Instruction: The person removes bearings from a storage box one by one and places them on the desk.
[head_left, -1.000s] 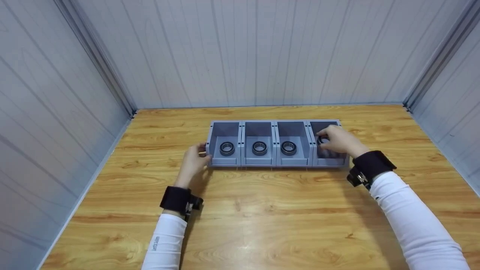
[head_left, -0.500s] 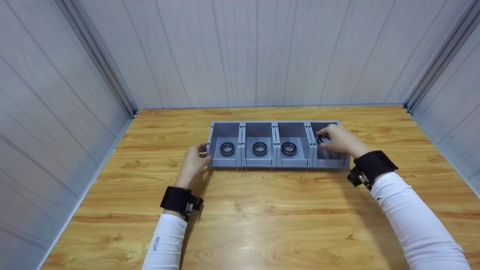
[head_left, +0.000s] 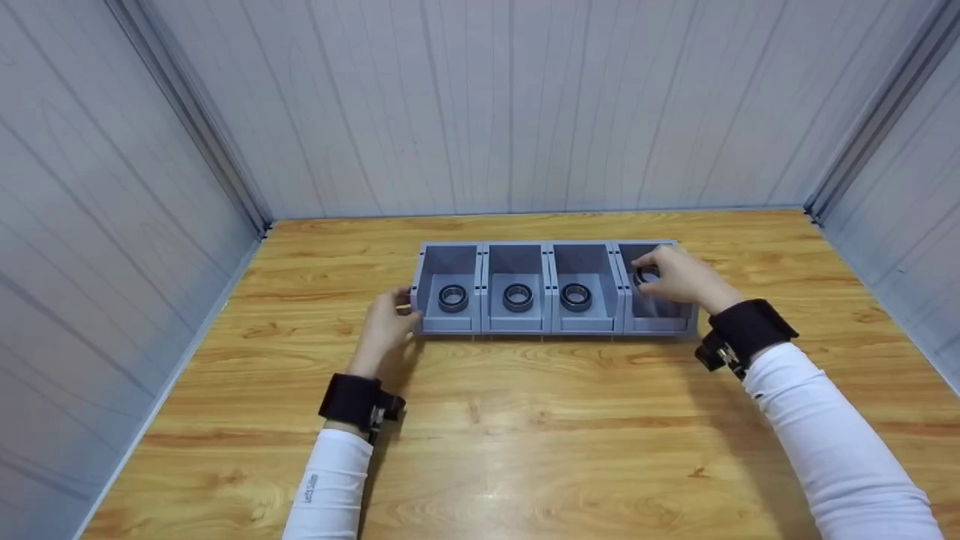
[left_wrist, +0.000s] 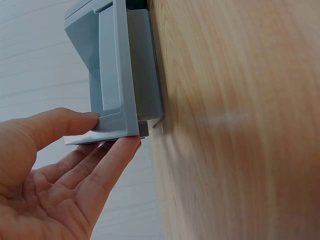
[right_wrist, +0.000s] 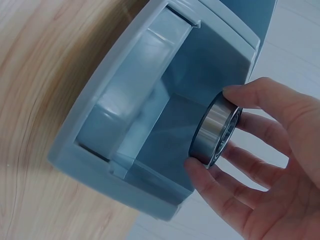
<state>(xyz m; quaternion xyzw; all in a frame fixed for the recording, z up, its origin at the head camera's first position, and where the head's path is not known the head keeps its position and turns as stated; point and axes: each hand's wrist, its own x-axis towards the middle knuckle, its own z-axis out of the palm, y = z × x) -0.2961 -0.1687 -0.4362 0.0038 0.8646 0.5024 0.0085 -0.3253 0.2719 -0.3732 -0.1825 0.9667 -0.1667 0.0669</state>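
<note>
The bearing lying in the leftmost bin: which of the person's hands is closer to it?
Left. The left hand touches the outer left end of the bin row, right beside that bearing. The right hand is over the rightmost bin, pinching another bearing.

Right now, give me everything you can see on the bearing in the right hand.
The bearing is a ring with a bright steel outer race, a dark face and an open bore. The right hand pinches it by the rim, thumb below and fingertips above, with the face turned toward the palm. It hangs over the rightmost bin of the grey four-bin row, clear of its floor and walls. Only that grip touches it.
</note>
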